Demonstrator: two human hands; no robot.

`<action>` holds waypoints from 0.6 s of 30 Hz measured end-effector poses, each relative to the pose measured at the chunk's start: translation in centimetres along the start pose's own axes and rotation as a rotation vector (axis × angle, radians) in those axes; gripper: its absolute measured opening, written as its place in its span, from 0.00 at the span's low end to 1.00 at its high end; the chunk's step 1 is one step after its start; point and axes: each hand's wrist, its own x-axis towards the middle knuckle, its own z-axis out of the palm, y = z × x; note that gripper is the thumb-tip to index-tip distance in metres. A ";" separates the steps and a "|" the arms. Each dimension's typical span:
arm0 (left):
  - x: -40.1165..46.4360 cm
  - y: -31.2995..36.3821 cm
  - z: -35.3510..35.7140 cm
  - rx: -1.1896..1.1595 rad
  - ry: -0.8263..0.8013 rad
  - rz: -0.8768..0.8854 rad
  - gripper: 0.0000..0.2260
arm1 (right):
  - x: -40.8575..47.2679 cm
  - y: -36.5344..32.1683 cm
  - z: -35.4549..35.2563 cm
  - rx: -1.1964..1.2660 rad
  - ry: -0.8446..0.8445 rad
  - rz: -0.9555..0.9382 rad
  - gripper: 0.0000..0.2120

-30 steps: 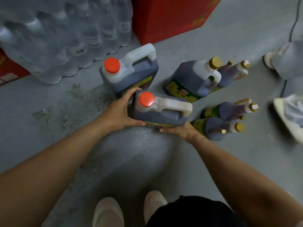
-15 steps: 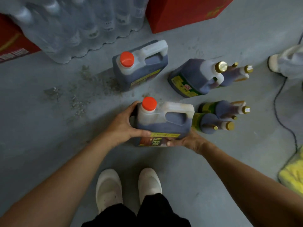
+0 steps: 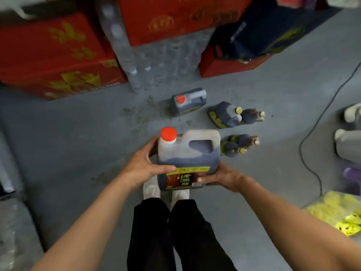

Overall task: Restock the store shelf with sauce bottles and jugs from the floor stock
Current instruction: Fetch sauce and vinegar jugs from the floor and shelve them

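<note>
A dark sauce jug (image 3: 187, 155) with an orange cap and white handle is up off the floor, held between both hands. My left hand (image 3: 143, 165) grips its left side, thumb across the front. My right hand (image 3: 220, 177) holds its lower right corner by the label. On the floor behind stand a second orange-capped jug (image 3: 187, 101), a gold-capped jug (image 3: 224, 114) and several gold-capped bottles (image 3: 241, 144).
Red cartons (image 3: 58, 55) and shrink-wrapped water bottles (image 3: 156, 61) line the back. A black cable (image 3: 320, 122) runs along the floor at right, beside another person's white shoes (image 3: 349, 114) and a yellow bag (image 3: 340, 210). My own shoes (image 3: 166, 190) stand under the jug.
The jug has risen from the floor in both hands and come toward me. The view has pulled back and up, so the remaining floor stock looks farther away.
</note>
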 end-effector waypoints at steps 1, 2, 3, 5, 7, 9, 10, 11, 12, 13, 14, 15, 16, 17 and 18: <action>-2.2 1.8 -0.6 -0.006 0.013 0.005 0.36 | -1.9 -1.2 0.7 -0.003 -0.012 0.003 0.35; -4.3 3.5 -1.2 -0.011 0.025 0.011 0.35 | -3.8 -2.7 1.5 -0.014 -0.027 -0.001 0.38; -6.5 5.2 -1.8 -0.026 0.038 0.021 0.36 | -5.6 -4.3 2.3 -0.027 -0.042 -0.011 0.39; -10.9 8.7 -3.3 -0.050 0.082 0.042 0.41 | -9.3 -7.7 4.1 -0.063 -0.069 -0.046 0.40; -15.6 12.2 -5.2 -0.059 0.134 0.073 0.45 | -12.7 -11.4 6.3 -0.105 -0.096 -0.089 0.42; -20.2 15.5 -7.5 -0.063 0.189 0.113 0.41 | -15.4 -15.2 8.6 -0.141 -0.121 -0.148 0.47; -22.3 17.0 -8.7 -0.067 0.217 0.134 0.39 | -16.4 -17.2 9.9 -0.149 -0.129 -0.175 0.48; -24.3 18.3 -10.1 -0.072 0.253 0.158 0.39 | -17.2 -19.3 11.3 -0.151 -0.140 -0.200 0.47; -26.2 19.5 -11.6 -0.078 0.296 0.180 0.40 | -18.0 -21.5 12.9 -0.166 -0.165 -0.237 0.45; -28.0 20.5 -13.2 -0.091 0.346 0.196 0.42 | -18.8 -23.9 14.6 -0.198 -0.190 -0.277 0.43; -29.8 21.5 -14.9 -0.111 0.394 0.206 0.44 | -19.4 -26.2 16.4 -0.233 -0.216 -0.317 0.41; -31.5 22.4 -16.7 -0.138 0.438 0.219 0.46 | -20.3 -28.8 18.3 -0.252 -0.235 -0.352 0.38; -33.3 23.3 -18.4 -0.170 0.477 0.238 0.47 | -21.0 -31.2 20.4 -0.256 -0.260 -0.383 0.35; -35.0 24.0 -20.3 -0.197 0.509 0.267 0.46 | -21.8 -33.7 22.5 -0.264 -0.292 -0.416 0.32; -36.6 24.7 -22.3 -0.212 0.540 0.288 0.44 | -22.7 -36.1 24.8 -0.278 -0.328 -0.458 0.30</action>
